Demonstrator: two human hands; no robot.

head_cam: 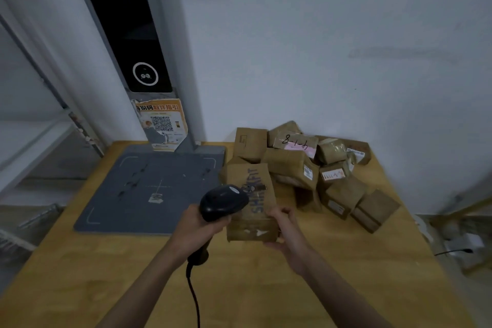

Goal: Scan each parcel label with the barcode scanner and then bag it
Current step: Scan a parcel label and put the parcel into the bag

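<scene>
My left hand (pixel 195 231) grips the handle of a black barcode scanner (pixel 222 201), whose head points right over a brown cardboard parcel (pixel 254 205) with dark printed letters. My right hand (pixel 286 231) holds that parcel by its near right corner, just above the wooden table (pixel 106 274). The scanner's black cable (pixel 193 295) hangs down toward me. Behind the parcel lies a heap of several brown parcels (pixel 319 170) with white and pink labels, against the wall.
A grey scanning mat (pixel 149 189) lies on the table's left half, under an upright grey post with a dark screen (pixel 138 42) and an orange QR notice (pixel 162 122). Metal shelving (pixel 32 141) stands left. The table's right edge drops to a cluttered floor (pixel 458 237).
</scene>
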